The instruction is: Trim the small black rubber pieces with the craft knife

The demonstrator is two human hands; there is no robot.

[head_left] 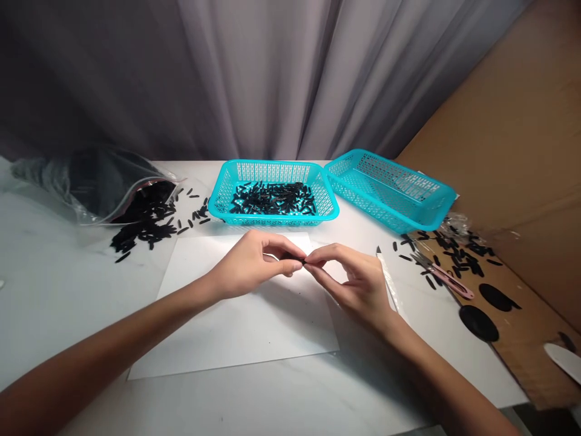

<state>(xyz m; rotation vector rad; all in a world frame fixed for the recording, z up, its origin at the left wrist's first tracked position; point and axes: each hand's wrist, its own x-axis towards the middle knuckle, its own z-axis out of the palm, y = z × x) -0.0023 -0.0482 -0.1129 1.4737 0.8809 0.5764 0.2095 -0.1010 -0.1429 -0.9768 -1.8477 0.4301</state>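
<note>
My left hand (254,263) is closed, thumb against fingers, on a small black strip (294,258) above a white sheet (218,339). From the other side, my right hand (351,272) pinches the strip's right end between thumb and fingertips. Most of the strip is hidden by the fingers, so its exact kind does not show. Just behind the hands stands a turquoise basket (272,219) with many similar black strips (272,197) spread over its bottom.
At left, an open plastic bag (104,181) spills black strips (143,233). A second turquoise basket (390,212) stands at back right. Pink-handled snips (447,281), loose strips (467,257), black oval pieces (479,323) and a slim, dark-tipped white item (389,281) lie at right.
</note>
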